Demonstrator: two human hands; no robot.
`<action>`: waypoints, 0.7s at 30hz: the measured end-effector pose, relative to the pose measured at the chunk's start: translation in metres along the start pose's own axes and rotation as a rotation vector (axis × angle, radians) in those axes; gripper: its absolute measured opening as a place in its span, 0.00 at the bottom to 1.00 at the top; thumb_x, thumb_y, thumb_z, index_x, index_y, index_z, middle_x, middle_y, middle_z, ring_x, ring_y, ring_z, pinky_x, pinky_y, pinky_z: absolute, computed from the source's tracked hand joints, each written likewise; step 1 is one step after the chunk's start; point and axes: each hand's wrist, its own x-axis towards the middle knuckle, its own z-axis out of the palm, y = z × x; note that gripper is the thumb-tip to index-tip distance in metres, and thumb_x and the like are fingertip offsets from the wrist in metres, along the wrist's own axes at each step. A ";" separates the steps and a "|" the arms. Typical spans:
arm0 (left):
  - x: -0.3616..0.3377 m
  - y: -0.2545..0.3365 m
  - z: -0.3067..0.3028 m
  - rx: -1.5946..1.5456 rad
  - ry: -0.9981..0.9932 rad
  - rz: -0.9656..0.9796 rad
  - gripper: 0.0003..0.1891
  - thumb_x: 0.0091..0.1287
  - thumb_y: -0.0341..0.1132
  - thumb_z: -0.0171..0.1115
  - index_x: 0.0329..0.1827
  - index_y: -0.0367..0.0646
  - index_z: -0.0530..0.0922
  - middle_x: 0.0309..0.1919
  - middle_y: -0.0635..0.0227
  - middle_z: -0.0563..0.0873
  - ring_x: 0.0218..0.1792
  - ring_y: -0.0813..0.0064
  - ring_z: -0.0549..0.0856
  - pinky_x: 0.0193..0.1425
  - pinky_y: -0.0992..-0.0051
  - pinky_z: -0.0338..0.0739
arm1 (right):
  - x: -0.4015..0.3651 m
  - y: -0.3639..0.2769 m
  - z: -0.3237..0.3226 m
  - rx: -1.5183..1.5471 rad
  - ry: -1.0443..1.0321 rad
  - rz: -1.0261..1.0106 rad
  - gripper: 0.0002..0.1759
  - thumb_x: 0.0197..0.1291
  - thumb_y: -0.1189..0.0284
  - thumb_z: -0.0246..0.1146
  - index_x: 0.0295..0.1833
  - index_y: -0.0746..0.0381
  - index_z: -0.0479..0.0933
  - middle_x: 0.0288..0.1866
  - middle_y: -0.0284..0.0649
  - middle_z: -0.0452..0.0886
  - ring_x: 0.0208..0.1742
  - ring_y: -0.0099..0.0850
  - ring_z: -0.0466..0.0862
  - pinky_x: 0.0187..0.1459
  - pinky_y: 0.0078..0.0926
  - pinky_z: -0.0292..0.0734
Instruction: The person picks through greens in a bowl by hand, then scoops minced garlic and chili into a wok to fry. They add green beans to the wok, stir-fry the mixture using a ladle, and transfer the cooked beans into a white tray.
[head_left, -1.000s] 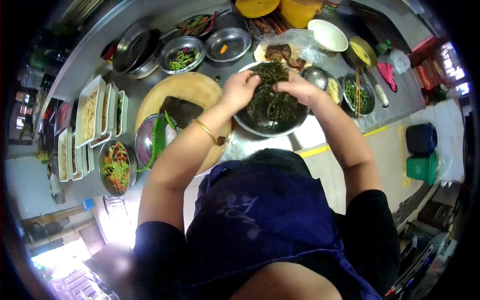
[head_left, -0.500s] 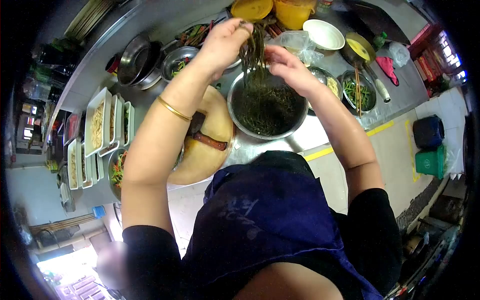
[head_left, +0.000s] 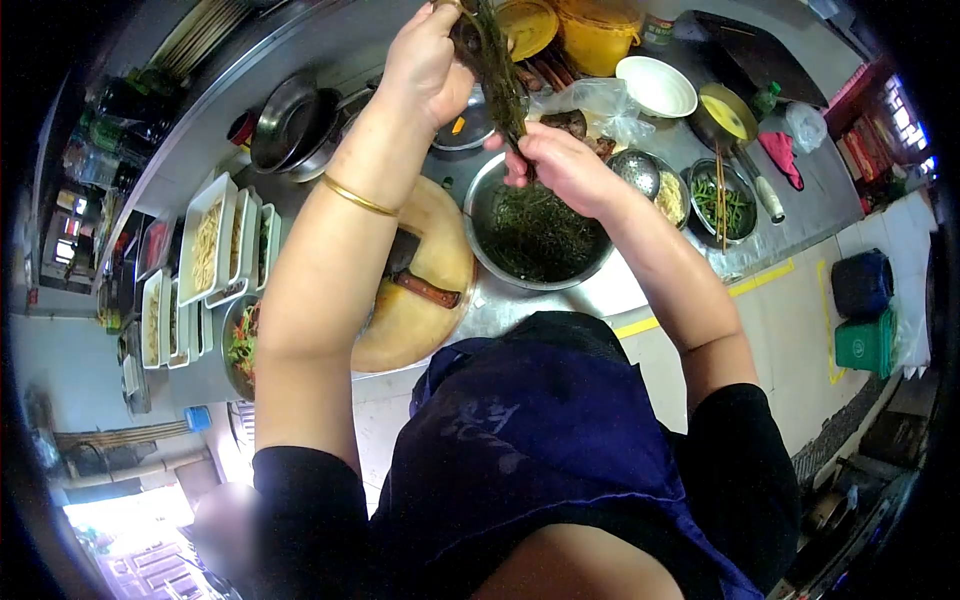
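Above the bowl point(head_left: 484, 205), dark strands point(head_left: 497, 85), left hand point(head_left: 428, 68) gripping high, right hand point(head_left: 562, 165) gripping low

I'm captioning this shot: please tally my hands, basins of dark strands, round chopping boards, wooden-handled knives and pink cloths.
Left hand and right hand: 2
Basin of dark strands: 1
Round chopping board: 1
Wooden-handled knife: 1
Pink cloth: 1
Total: 6

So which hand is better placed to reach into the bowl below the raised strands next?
Probably the right hand: it looks nearer the bowl, at the lower end of the raised strands. The left hand is farther off, at their upper part.
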 end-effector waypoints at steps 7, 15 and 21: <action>-0.001 -0.013 -0.010 -0.026 0.164 -0.084 0.17 0.79 0.44 0.35 0.47 0.39 0.67 0.36 0.65 0.78 0.30 0.73 0.75 0.38 0.72 0.73 | -0.019 0.017 0.000 -0.171 0.091 0.141 0.11 0.63 0.71 0.49 0.40 0.63 0.75 0.24 0.29 0.69 0.25 0.20 0.67 0.27 0.18 0.63; -0.018 -0.030 -0.009 0.076 0.280 -0.202 0.12 0.78 0.44 0.38 0.40 0.46 0.61 0.22 0.75 0.64 0.17 0.83 0.58 0.17 0.81 0.53 | -0.027 0.068 -0.033 -0.106 0.498 0.050 0.08 0.59 0.71 0.50 0.29 0.62 0.71 0.21 0.31 0.68 0.20 0.22 0.65 0.22 0.22 0.61; -0.034 -0.056 0.001 0.125 0.355 -0.262 0.13 0.77 0.42 0.42 0.61 0.53 0.62 0.22 0.74 0.66 0.17 0.84 0.59 0.16 0.82 0.51 | -0.028 0.082 -0.036 0.289 0.684 0.118 0.06 0.57 0.73 0.50 0.27 0.56 0.65 0.18 0.26 0.60 0.15 0.19 0.55 0.16 0.20 0.48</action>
